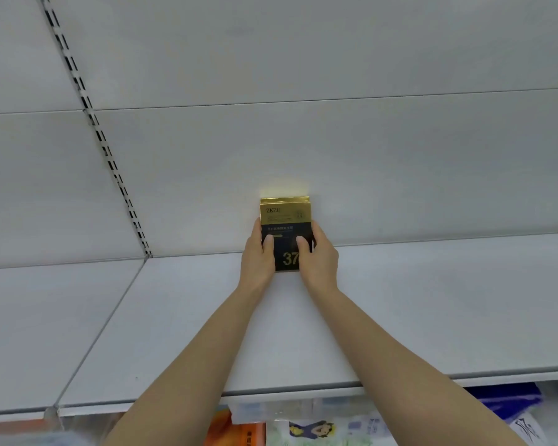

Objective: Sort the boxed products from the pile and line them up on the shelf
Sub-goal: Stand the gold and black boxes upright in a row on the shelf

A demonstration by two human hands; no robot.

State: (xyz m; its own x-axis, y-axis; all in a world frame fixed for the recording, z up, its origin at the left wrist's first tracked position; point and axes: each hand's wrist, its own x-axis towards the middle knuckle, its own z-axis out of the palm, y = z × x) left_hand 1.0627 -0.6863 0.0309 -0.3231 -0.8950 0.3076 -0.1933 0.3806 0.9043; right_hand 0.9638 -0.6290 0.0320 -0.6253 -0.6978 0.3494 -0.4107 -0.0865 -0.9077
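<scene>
A gold and black box [285, 220] marked "ZKZU" and "37" stands upright on the white shelf [181, 317], close to the back panel. At least one more gold box edge shows right behind it. My left hand [257, 257] grips its left side, thumb across the black front. My right hand [318, 259] grips its right side the same way. Both arms reach up from the bottom of the view.
The white back panel [303, 140] rises behind the box. A slotted upright [110, 159] runs diagonally at the left, where another shelf section joins. Below the shelf's front edge lie colourful packages [303, 429] and a blue item [509, 400].
</scene>
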